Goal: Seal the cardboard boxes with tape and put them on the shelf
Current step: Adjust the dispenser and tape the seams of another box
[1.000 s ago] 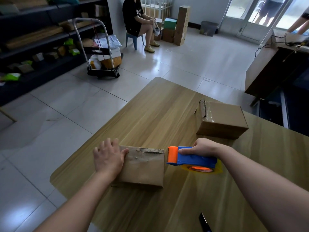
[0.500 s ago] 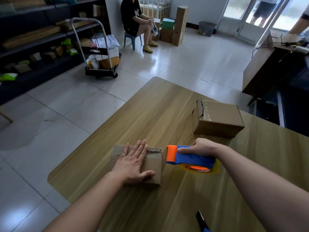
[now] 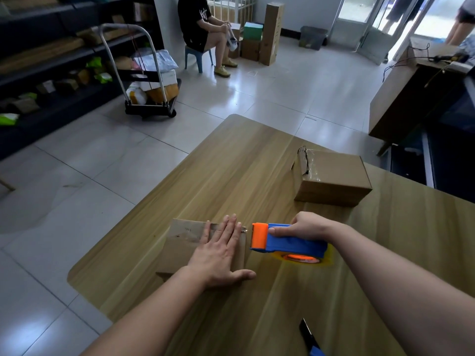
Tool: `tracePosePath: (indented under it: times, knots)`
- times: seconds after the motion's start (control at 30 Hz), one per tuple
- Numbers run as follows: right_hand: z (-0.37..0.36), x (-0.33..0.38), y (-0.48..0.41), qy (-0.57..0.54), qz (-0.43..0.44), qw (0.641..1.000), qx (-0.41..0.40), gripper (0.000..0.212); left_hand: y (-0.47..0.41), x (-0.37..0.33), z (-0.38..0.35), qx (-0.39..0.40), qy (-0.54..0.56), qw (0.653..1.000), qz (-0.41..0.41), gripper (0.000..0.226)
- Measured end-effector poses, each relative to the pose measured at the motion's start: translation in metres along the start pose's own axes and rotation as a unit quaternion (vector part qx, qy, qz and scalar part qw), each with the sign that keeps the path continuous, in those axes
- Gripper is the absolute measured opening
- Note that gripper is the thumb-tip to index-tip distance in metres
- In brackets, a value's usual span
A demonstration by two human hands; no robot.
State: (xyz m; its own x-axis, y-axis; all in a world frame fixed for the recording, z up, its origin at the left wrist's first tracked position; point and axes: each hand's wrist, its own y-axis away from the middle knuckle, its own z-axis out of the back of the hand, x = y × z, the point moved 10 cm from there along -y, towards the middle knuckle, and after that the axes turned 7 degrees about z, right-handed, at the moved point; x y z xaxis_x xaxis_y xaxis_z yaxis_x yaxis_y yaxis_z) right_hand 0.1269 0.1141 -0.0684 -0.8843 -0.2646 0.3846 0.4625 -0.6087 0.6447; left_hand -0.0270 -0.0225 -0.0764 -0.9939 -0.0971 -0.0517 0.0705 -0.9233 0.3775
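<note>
Wooden table (image 3: 231, 160) | my left hand (image 3: 221, 255) flat, pinning small box (image 3: 185, 242) steady | right hand (image 3: 305, 226) wrapped round tape dispenser (image 3: 290, 244), nose at box edge for taping.

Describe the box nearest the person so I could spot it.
Find the wooden table, then its near left side. The cardboard box lies under a flat left hand, beside the blue tape dispenser; the other box sits farther back, untouched.
</note>
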Motion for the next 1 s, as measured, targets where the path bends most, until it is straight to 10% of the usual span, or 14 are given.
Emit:
tracePosePath:
  times: [1.0]
  knots:
    - [0.0, 0.039, 0.009, 0.189, -0.052, 0.981, 0.007, 0.064, -0.007, 0.002, -0.008, 0.015, 0.011, 1.0, 0.018, 0.117]
